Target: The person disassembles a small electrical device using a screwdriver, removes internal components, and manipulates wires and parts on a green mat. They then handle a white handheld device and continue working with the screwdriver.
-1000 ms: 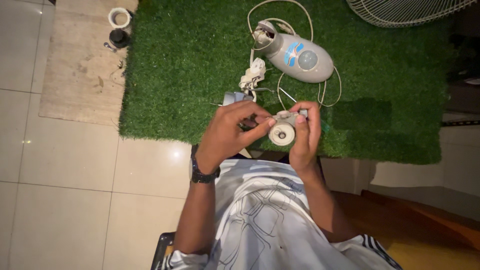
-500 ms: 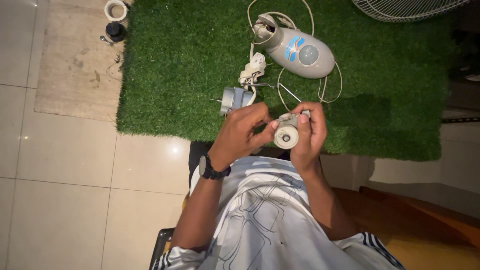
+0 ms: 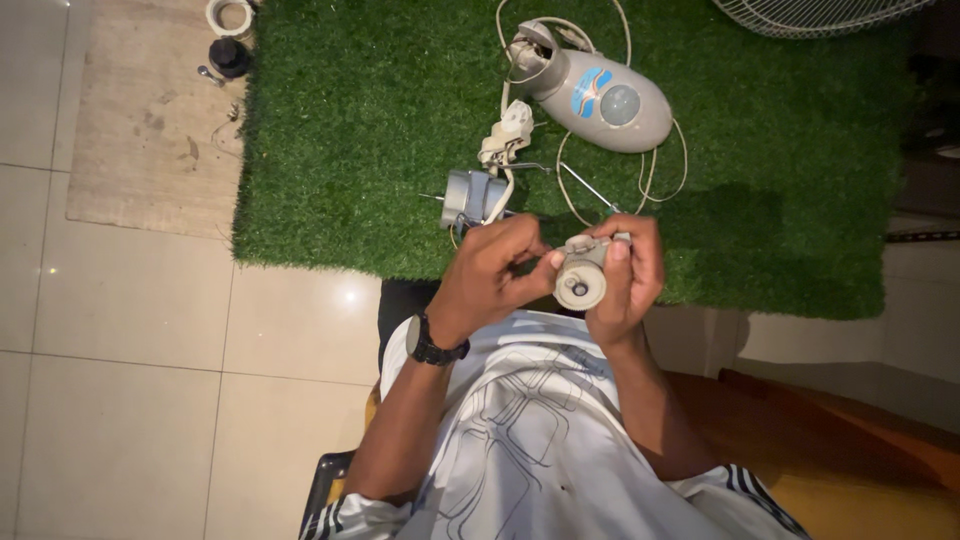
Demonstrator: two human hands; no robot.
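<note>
I hold a small grey round part (image 3: 581,282) in my closed right hand (image 3: 625,280) above the green turf mat (image 3: 380,130) edge; my left hand (image 3: 497,268) pinches it, pale floor tiles (image 3: 120,330) alongside

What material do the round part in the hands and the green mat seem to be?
Round part: probably plastic, matt grey-white, with a dark hole at its centre; the right hand holds it and the left hand touches it. Mat: likely synthetic turf, with short fuzzy green blades.
</note>
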